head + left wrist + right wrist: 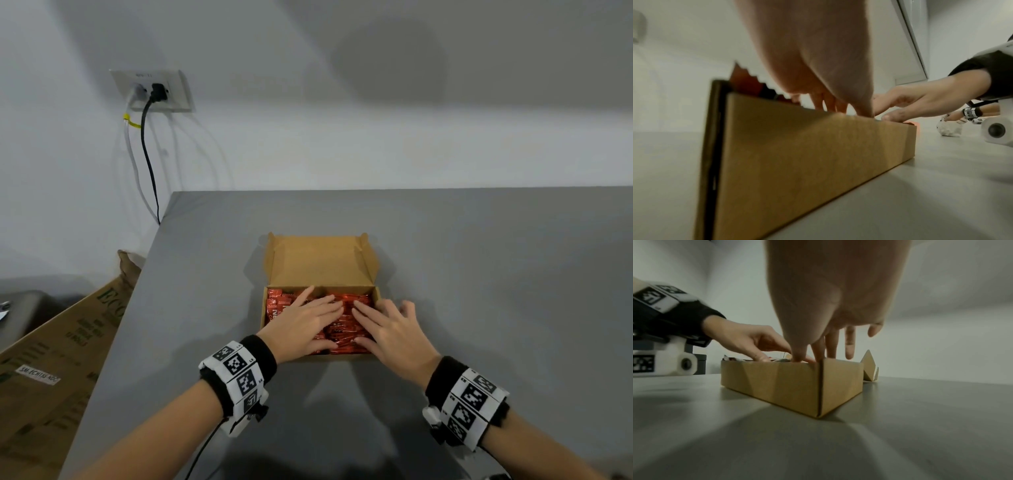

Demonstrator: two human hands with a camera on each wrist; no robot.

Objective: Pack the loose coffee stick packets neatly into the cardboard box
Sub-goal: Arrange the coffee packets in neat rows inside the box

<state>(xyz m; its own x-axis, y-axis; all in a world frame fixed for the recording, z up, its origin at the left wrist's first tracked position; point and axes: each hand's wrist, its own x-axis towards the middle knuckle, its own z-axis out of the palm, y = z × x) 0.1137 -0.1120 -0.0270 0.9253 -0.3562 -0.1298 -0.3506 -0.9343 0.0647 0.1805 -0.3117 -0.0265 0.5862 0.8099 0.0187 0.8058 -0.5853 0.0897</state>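
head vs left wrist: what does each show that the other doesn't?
Head only: the red coffee stick packets filling the cardboard box from above, its open lid folded back, and a wall outlet with cords.

Left wrist only: the box's outer side wall, serrated packet ends sticking up above the rim at one corner, and a crumpled white wad on the table.

Both: left hand and right hand resting with straight fingers on the packets, on the grey table.
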